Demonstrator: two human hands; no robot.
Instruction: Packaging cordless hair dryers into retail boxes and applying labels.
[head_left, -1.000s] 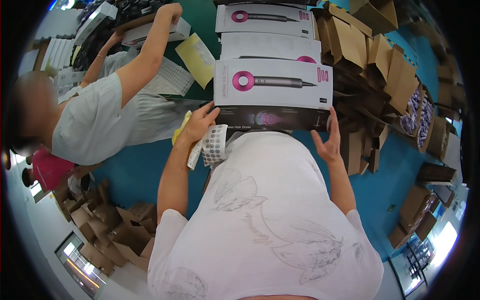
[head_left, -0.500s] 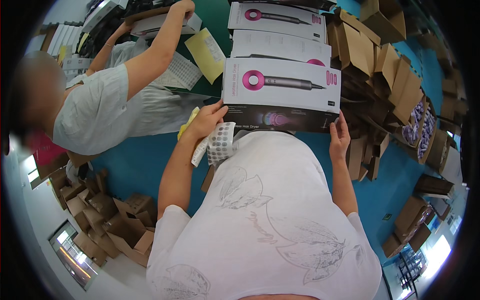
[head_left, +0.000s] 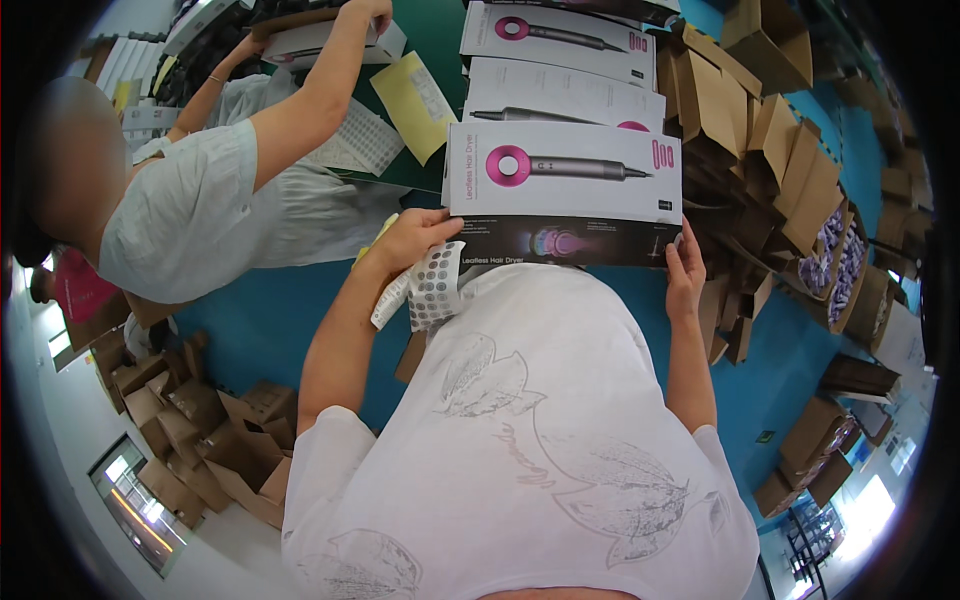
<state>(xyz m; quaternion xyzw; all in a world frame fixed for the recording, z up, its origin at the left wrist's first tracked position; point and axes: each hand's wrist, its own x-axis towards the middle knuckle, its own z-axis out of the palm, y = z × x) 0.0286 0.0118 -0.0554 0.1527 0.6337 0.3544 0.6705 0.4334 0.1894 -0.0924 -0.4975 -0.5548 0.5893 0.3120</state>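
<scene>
A white hair dryer box [head_left: 590,145] with a pink-ringed dryer pictured on top lies level before my body, its dark printed side facing me. My left hand [head_left: 415,238] grips its left end near the lower corner. At the opposite end my right hand [head_left: 686,268] has its fingers closed against the box's edge. Below my left hand hangs a curled sheet of round silver stickers [head_left: 436,285], beside a white strip; how they are held is hidden. Beyond the held box lie more boxes of the same kind, the nearest a white box [head_left: 560,88].
On the left a co-worker [head_left: 215,210] handles a white box [head_left: 330,42] at the green table [head_left: 425,180]. A yellow sheet [head_left: 412,105] and sticker sheets [head_left: 360,140] lie there. Open brown cartons [head_left: 715,90] crowd the right; more cartons [head_left: 250,460] stand at lower left.
The near edge of the held box's top has shifted slightly toward me. My left hand and the sticker sheet have moved a little left. The co-worker's arms have barely moved.
</scene>
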